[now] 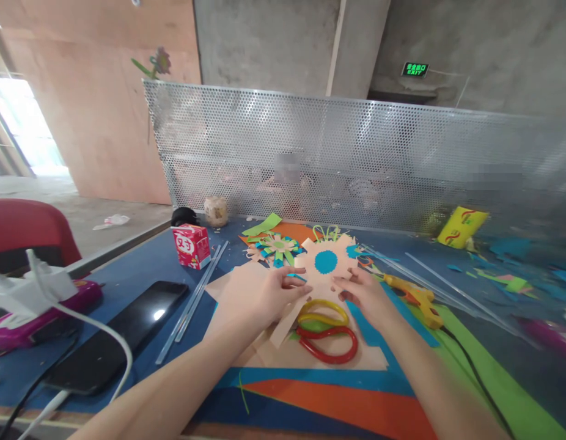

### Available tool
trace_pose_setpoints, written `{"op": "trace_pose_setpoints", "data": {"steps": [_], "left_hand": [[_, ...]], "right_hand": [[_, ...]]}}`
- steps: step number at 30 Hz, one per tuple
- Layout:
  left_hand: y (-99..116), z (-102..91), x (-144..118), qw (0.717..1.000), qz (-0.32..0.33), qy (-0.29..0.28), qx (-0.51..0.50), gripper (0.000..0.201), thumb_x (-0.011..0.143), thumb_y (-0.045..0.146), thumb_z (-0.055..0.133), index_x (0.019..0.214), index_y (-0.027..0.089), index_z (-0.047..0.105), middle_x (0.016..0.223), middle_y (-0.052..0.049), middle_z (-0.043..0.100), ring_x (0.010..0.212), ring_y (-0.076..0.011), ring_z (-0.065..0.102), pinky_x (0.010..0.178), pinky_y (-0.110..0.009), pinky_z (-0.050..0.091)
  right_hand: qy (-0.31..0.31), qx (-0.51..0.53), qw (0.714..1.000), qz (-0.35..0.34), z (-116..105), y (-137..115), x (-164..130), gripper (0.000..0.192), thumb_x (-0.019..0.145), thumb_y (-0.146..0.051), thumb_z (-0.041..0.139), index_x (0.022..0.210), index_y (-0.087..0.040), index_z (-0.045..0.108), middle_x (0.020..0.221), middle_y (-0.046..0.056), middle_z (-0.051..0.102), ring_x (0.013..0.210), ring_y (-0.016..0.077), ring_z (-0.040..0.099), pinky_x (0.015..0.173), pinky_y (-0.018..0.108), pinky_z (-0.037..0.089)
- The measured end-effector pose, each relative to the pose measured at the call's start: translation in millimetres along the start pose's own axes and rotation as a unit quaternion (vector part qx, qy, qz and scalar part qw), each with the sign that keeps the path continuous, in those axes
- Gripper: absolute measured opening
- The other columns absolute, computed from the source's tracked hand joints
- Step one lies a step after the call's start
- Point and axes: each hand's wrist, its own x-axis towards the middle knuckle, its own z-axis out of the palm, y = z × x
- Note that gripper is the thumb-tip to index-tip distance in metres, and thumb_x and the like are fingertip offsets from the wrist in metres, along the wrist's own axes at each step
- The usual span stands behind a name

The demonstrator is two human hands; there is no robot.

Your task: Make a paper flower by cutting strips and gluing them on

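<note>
Both bare forearms came in from the bottom edge of the frame and converged toward its centre. The left arm ran up from the lower left, its hand (260,293) lying palm down with the back toward the camera, fingers (294,282) stretched to the right and loosely curled at the tips. The right arm rose from the lower right corner; its hand (368,296) was likewise turned palm down, wrist slightly bent, fingers (345,286) pointing left toward the other hand. The fingertips of the two hands lay near each other, just apart.
</note>
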Motion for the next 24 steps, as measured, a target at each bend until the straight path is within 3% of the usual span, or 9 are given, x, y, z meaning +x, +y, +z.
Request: {"op": "trace_pose_setpoints", "data": {"steps": [4,8,11,14,18,24], "left_hand": [[19,7.7,-3,0.994,-0.070,-0.036,-0.075,0.021,0.060,0.032,0.069,0.075,0.018,0.062,0.060,-0.002,0.063,0.062,-0.0170,0.060,0.046,-0.020,0.040],[13,18.7,2,0.975,-0.139,-0.075,-0.159,0.021,0.067,0.021,0.064,0.086,0.015,0.060,0.065,-0.001,0.063,0.056,-0.0109,0.057,0.047,-0.019,0.040],[9,20.4,3,0.974,-0.136,-0.071,-0.164,0.017,0.066,0.020,0.065,0.082,0.015,0.061,0.066,-0.001,0.063,0.055,-0.0105,0.056,0.046,-0.019,0.039],[20,16.3,-1,0.980,-0.135,-0.051,-0.135,0.010,0.062,0.015,0.067,0.062,0.015,0.057,0.054,0.001,0.058,0.053,-0.0119,0.056,0.043,-0.019,0.037],[35,13.2,-5,0.988,-0.117,-0.036,-0.092,0.029,0.061,0.014,0.066,0.042,0.017,0.044,0.039,0.003,0.046,0.048,-0.0120,0.052,0.041,-0.020,0.034],[9,17.8,1,0.998,-0.046,-0.023,-0.037,0.028,0.061,0.031,0.066,0.044,0.018,0.049,0.040,0.002,0.048,0.049,-0.0136,0.051,0.043,-0.022,0.032]], "right_hand": [[0.004,0.012,1.000,0.014,6,-2,-2,0.023,0.057,-0.029,0.072,0.073,-0.017,0.061,0.065,0.001,0.061,0.061,0.0133,0.056,0.049,0.022,0.041],[0.073,0.046,0.996,-0.014,5,-4,-2,0.026,0.054,-0.030,0.073,0.072,-0.016,0.060,0.065,0.000,0.061,0.061,0.0120,0.055,0.045,0.020,0.039],[0.055,0.063,0.997,-0.001,4,-5,-3,0.027,0.053,-0.030,0.074,0.072,-0.016,0.060,0.065,0.000,0.061,0.060,0.0113,0.055,0.044,0.019,0.039],[0.015,0.043,0.999,0.024,9,-5,-5,0.025,0.055,-0.029,0.072,0.072,-0.016,0.060,0.065,0.000,0.061,0.062,0.0113,0.056,0.048,0.019,0.041],[0.011,0.013,0.999,0.028,15,-5,-7,0.026,0.056,-0.029,0.071,0.075,-0.016,0.058,0.069,0.000,0.062,0.062,0.0109,0.056,0.049,0.019,0.041],[0.006,0.015,0.999,0.028,14,-5,-7,0.028,0.055,-0.030,0.071,0.074,-0.018,0.055,0.068,-0.002,0.061,0.061,0.0113,0.057,0.050,0.020,0.041]]}}
